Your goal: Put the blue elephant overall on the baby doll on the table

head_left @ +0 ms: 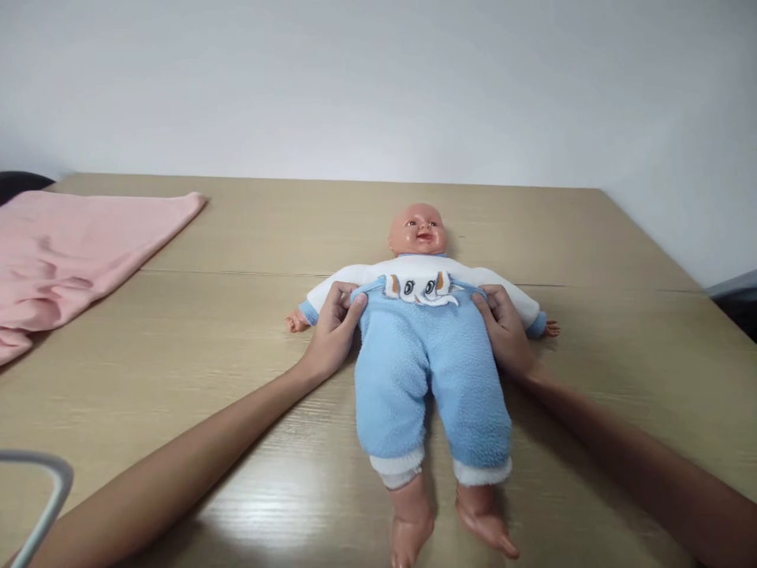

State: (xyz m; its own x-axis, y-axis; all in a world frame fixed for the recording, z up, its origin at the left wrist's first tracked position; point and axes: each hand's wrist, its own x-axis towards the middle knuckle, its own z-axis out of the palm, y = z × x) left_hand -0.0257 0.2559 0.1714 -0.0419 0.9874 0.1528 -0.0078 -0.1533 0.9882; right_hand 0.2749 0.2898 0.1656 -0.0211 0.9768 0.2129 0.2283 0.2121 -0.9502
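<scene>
Feet (412, 521) of the doll (426, 347) lie nearest, bare below blue trousers (393, 379); it rests face up on the surface (236, 347), right of centre. Farther up, the left hand (336, 325) and right hand (506, 325) each pinch one upper corner of the trousers, thumb against fingers, beside the elephant patch (420, 289). The step seems to be straightening that edge over the white top (370, 276); the next move likely calls for even tension from both sides. Beyond is the head (417, 229); pink cloth (100, 256) lies far left.
</scene>
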